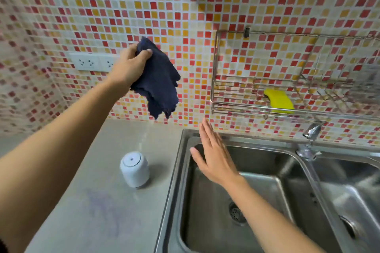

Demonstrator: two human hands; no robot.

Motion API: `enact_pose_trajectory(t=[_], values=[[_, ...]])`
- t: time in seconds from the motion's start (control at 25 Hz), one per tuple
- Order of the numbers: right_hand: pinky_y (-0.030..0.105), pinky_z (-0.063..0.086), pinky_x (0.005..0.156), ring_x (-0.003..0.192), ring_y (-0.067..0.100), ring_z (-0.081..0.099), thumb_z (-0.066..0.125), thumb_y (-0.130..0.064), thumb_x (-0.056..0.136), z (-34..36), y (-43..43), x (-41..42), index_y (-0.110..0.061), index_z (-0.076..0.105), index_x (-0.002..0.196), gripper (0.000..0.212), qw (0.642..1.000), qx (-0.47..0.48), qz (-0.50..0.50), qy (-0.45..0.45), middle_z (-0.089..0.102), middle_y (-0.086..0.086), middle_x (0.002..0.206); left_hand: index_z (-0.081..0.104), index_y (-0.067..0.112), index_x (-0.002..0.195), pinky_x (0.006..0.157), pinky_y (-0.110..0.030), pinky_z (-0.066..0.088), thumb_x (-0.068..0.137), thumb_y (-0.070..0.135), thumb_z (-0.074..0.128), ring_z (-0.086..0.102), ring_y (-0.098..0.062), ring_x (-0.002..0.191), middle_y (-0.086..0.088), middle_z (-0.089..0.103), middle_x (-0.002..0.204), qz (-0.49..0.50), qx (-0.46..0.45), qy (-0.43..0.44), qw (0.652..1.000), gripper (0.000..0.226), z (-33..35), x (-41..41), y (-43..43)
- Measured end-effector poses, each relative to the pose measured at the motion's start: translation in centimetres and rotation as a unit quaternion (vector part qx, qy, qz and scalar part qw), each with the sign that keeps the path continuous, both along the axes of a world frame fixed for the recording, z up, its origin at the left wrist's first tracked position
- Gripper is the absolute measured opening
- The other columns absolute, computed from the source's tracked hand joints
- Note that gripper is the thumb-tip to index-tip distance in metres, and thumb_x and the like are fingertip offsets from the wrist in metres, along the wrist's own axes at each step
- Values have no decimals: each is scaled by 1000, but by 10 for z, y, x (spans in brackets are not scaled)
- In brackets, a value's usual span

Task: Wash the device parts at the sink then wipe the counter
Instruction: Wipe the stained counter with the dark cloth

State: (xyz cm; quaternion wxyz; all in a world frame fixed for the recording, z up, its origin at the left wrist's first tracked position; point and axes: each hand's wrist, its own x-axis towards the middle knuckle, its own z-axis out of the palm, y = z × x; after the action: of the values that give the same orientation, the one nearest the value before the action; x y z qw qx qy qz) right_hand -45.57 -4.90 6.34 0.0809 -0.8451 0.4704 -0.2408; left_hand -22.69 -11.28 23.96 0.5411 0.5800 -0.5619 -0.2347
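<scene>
My left hand (129,65) grips a dark blue cloth (160,84) and holds it up in front of the tiled wall, above the counter; the cloth hangs loose below the fingers. My right hand (213,156) hovers flat with straight fingers over the left basin of the steel sink (181,191), holding nothing. A small white cylindrical device part (134,169) stands upright on the grey counter (92,211), left of the sink and below the cloth.
A wire rack (226,107) on the wall holds a yellow sponge (279,100). The tap (310,137) stands between the two basins. White wall sockets (92,61) sit behind my left hand. Faint purple smears mark the counter.
</scene>
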Motion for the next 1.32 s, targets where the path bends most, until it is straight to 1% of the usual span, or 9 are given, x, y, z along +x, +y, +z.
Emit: enact_pose_trajectory(t=[0.12, 0.24, 0.4, 0.56, 0.64, 0.76, 0.88, 1.04, 1.32], values=[[24, -11, 112, 140, 9, -20, 18, -57, 91, -60, 20, 46, -10, -2, 148, 76, 996, 77, 24, 46, -19, -1, 152, 56, 10, 110, 66, -19, 49, 96, 30, 47, 61, -15, 85, -5, 62, 94, 19, 20, -71, 997, 26, -36, 85, 33], [25, -10, 112, 141, 10, -15, 28, -40, 98, -105, 38, 89, -8, -2, 148, 66, 983, 163, 36, 70, -18, 0, 152, 55, 8, 101, 67, -30, 43, 97, 30, 46, 58, -18, 79, -4, 60, 86, 57, 95, -207, 972, 23, -90, 173, 70], [29, -9, 112, 144, 17, -11, 21, -31, 98, -145, 51, 122, -5, 0, 148, 60, 961, 247, -29, 118, -11, 9, 156, 44, 21, 94, 66, -40, 46, 91, 50, 40, 60, -35, 74, -15, 62, 81, 32, 236, -373, 897, 30, -165, 254, 114], [33, -6, 114, 144, 17, -11, 7, -35, 88, -173, 61, 137, -6, 2, 148, 67, 952, 244, -110, 150, -7, 7, 157, 42, 28, 100, 35, -26, 45, 69, 28, 79, 65, -27, 49, -4, 73, 77, -103, 332, -523, 778, 48, -254, 273, 195], [34, -5, 115, 144, 16, -11, 4, -37, 87, -182, 62, 145, -6, 4, 148, 68, 952, 235, -141, 140, -5, 6, 157, 56, 25, 107, 35, -30, 49, 79, 40, 61, 67, -28, 57, -3, 75, 94, -112, 351, -538, 758, 32, -294, 273, 238], [34, -3, 115, 143, 13, -8, -5, -45, 78, -193, 62, 147, -6, 9, 148, 81, 956, 203, -173, 118, 2, 6, 157, 57, 33, 125, 79, -53, 45, 84, 64, 23, 59, -28, 114, 9, 52, 138, -26, 387, -483, 785, 62, -304, 263, 243], [31, -2, 115, 139, 9, -8, -2, -45, 79, -197, 66, 150, -5, 11, 147, 80, 956, 194, -191, 106, 2, 4, 156, 10, 31, 149, 112, -55, 10, 81, 65, 0, 2, -21, 147, 8, 0, 159, 36, 333, -443, 832, 77, -321, 259, 210], [28, -4, 113, 138, 7, -9, 0, -46, 80, -196, 67, 152, -6, 10, 147, 79, 954, 198, -200, 103, 0, 2, 155, -12, 31, 146, 112, -60, 1, 84, 65, -7, -17, -22, 144, 8, -18, 154, -28, 347, -464, 815, 71, -359, 268, 194], [28, -2, 113, 140, 9, -5, 4, -43, 82, -198, 64, 155, -4, 12, 147, 76, 951, 193, -217, 105, 6, 6, 156, 8, 26, 150, 112, -58, 11, 97, 43, 13, 1, -18, 146, 8, 7, 157, 28, 348, -442, 826, 56, -363, 300, 205]])
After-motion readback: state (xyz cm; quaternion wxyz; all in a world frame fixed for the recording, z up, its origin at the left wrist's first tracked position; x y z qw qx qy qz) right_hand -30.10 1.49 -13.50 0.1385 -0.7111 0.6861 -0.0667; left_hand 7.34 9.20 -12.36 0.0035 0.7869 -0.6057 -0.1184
